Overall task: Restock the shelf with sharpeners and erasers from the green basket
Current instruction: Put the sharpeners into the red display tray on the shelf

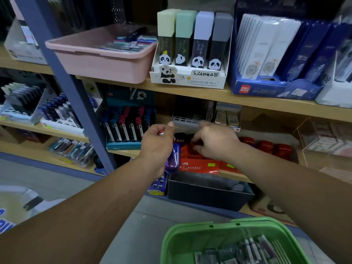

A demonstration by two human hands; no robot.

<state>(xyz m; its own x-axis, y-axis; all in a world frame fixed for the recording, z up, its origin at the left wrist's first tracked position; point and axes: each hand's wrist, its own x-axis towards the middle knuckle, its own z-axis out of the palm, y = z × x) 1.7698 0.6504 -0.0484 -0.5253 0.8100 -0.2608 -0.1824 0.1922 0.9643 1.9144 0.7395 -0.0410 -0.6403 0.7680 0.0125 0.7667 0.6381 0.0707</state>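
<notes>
The left hand [158,147] is curled round a purple sharpener [174,159], with a small red-and-white item tucked near the thumb. I cannot tell what that item is. The sharpener is a capsule shape. Its long axis runs nearly upright in the view, with the upper end hidden in the fingers and the rounded lower end hanging free below the palm. It sits just over the front left corner of the red display tray [198,166] on the shelf [123,152].

The right hand [213,141] is beside it, the 2 hands close but not touching. Its fingers curl down into the tray's moulded pockets, and blur hides whether they pinch anything. More red sharpeners [264,146] stand toward the tray's right end. The green basket [190,229] sits low in front, holding wrapped packs.

The likeliest slip, as I judge it, is the purple sharpener. Only its top is gripped, and the same hand is sharing its hold with a 2nd item, so any loosening could drop it past the shelf's front edge into the dark bin [209,193] below. The right hand, working by feel, could also nudge seated pieces out of their pockets.
</notes>
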